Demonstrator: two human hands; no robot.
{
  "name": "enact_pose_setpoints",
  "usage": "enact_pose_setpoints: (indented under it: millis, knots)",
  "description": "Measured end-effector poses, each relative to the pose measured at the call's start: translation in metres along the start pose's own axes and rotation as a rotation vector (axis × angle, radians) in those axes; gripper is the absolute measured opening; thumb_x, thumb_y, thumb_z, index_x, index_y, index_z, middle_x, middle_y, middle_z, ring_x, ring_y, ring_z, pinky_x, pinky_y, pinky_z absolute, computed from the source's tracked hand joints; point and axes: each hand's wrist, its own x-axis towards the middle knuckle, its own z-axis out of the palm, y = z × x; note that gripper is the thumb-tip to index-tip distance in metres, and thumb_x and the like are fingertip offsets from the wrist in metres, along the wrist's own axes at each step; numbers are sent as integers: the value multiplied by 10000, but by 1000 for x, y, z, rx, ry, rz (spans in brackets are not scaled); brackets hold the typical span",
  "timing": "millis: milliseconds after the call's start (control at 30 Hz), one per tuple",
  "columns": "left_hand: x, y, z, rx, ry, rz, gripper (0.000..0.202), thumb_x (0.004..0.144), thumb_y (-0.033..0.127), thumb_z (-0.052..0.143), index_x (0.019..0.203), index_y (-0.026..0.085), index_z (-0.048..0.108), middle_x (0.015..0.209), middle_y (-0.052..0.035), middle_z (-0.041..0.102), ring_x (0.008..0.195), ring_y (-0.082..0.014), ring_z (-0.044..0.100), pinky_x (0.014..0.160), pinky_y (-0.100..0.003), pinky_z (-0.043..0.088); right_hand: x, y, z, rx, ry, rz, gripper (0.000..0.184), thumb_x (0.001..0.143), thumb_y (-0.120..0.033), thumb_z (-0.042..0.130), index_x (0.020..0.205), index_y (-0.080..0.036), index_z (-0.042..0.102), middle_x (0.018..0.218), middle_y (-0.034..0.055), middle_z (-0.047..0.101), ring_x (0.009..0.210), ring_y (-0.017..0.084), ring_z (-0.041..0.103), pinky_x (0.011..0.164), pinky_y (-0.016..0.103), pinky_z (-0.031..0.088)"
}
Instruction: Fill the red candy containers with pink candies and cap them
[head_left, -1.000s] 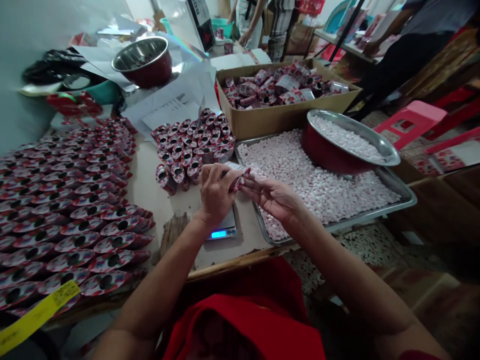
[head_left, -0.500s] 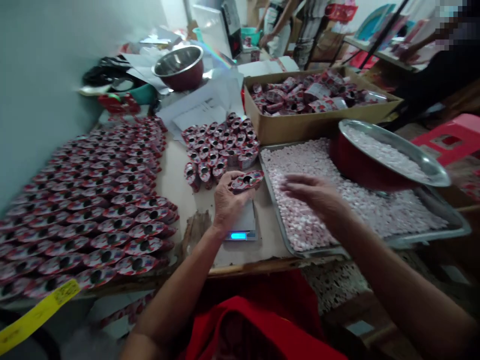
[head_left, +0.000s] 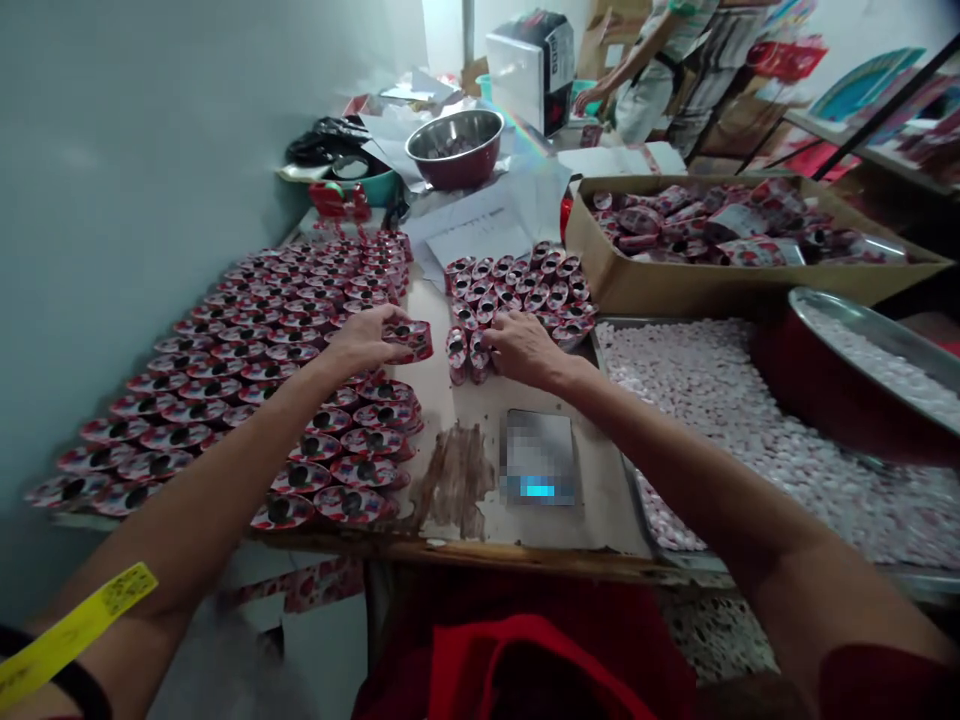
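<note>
My left hand [head_left: 367, 340] is closed around a red-and-white printed packet [head_left: 411, 342] with a dark hole in its top. It holds this packet at the right edge of a large block of upright packets [head_left: 247, 350]. My right hand [head_left: 529, 345] reaches into a smaller group of similar packets [head_left: 517, 282], its fingers bent round one at the near row. That packet is mostly hidden under the hand. Nearer me lies a small digital scale [head_left: 538, 450] with a lit blue display and nothing on its plate.
A metal tray [head_left: 637, 510] of small whitish-pink pieces lies right, with a tilted red basin [head_left: 780, 385] in it. Behind stands a cardboard box [head_left: 622, 280] of more packets. A steel bowl [head_left: 457, 165] and papers [head_left: 480, 230] lie farther back. A person [head_left: 645, 80] stands beyond.
My left hand has carried the packet from above the scale leftward to the large block. My right hand has moved from over the tray to the smaller group. The view has shifted left.
</note>
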Motion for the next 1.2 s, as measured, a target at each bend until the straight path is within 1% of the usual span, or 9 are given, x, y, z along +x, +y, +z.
enact_pose_setpoints:
  millis: [167, 333, 433, 533, 700, 833, 933, 1067, 1200]
  knots:
    - [-7, -17, 8, 132, -110, 115, 426, 710, 475, 837, 1071, 254, 787, 1023, -45, 796, 957, -274, 715, 880, -327, 519, 20, 6, -1, -142, -79, -222, 282, 1034, -165, 533, 1151, -162, 789, 1260, 179, 691, 1167, 319, 571, 1005, 450, 337]
    - [-10, -30, 0, 210, -257, 124, 382, 708, 475, 777, 1042, 295, 819, 975, -34, 801, 927, -292, 703, 868, -341, 515, -8, -19, -26, -211, -61, -383, 290, 1064, -134, 472, 1130, -137, 755, 1168, 152, 724, 1076, 295, 595, 951, 424, 341]
    - [-8, -42, -7, 175, -317, 139, 428, 743, 522, 734, 1090, 291, 831, 1012, -35, 810, 935, -286, 708, 885, -334, 523, -51, -39, -45, -210, -83, -302, 264, 1063, -148, 492, 1034, -137, 754, 1043, 153, 729, 960, 285, 603, 876, 419, 333]
    - [-16, -41, -15, 239, -261, 277, 456, 847, 563, 630, 1121, 258, 828, 1085, -82, 811, 1011, -314, 721, 980, -401, 525, -95, -50, -48, -196, -205, -135, 261, 1059, -144, 521, 922, -140, 743, 915, 142, 719, 839, 262, 605, 786, 408, 301]
    - [-79, 5, -29, 449, -27, 537, 347, 1012, 445, 542, 1168, 242, 776, 1301, -77, 773, 1224, -340, 681, 1227, -638, 335, -139, -50, -36, -165, -209, 96, 197, 1053, -271, 644, 925, -149, 730, 898, 116, 736, 830, 260, 643, 742, 388, 293]
    - [-148, 43, -9, 462, 149, 601, 245, 1063, 347, 551, 1190, 280, 749, 1320, -56, 771, 1203, -312, 707, 1271, -632, 306, -185, -18, -42, -176, -61, 290, 281, 1010, -427, 718, 1074, -155, 737, 1007, 128, 754, 912, 281, 659, 775, 367, 349]
    - [-177, 58, 26, 405, 143, 581, 208, 1058, 281, 584, 1203, 289, 733, 1309, -50, 776, 1213, -291, 712, 1295, -608, 302, -230, 25, -38, -243, -185, 347, 248, 983, -356, 712, 1120, -151, 740, 980, 134, 747, 919, 296, 645, 793, 366, 365]
    - [-181, 76, 68, 387, 77, 545, 204, 1038, 225, 610, 1195, 258, 738, 1282, -74, 780, 1211, -292, 713, 1307, -623, 275, -257, 70, -18, -212, -334, 328, 283, 931, -318, 693, 1169, -171, 733, 1030, 139, 736, 924, 295, 645, 777, 365, 372]
    - [-167, 92, 78, 426, 63, 533, 220, 1026, 220, 621, 1199, 254, 751, 1294, -79, 774, 1230, -315, 699, 1300, -651, 265, -250, 98, -15, 2, -345, 411, 110, 884, -262, 683, 971, -210, 726, 914, 97, 719, 783, 251, 625, 693, 357, 364]
